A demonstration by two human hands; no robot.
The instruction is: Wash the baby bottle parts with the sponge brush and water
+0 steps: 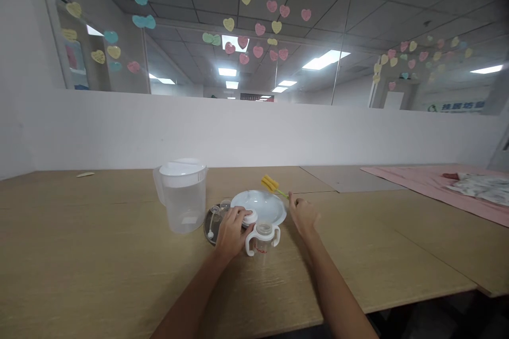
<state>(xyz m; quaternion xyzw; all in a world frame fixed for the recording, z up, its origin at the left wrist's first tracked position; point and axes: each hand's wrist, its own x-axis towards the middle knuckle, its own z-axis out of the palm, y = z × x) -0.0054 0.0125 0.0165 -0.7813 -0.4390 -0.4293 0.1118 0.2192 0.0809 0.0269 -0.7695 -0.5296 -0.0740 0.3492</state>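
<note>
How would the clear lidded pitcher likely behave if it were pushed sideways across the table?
The pitcher looks like thin, translucent plastic, so probably stiff and not fragile. Whether it holds water is hard to tell; if empty, it is likely light. Tall for its base, it might tip rather than slide on the wooden table.

Both bare forearms stretched forward, left hand (233, 229) curled palm-down, right hand (304, 215) loosely open, fingers raised.

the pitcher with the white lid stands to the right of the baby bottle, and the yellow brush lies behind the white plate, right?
Not quite. In the head view the pitcher stands to the left of the baby bottle, not the right. The yellow brush does lie behind the white plate.
</note>
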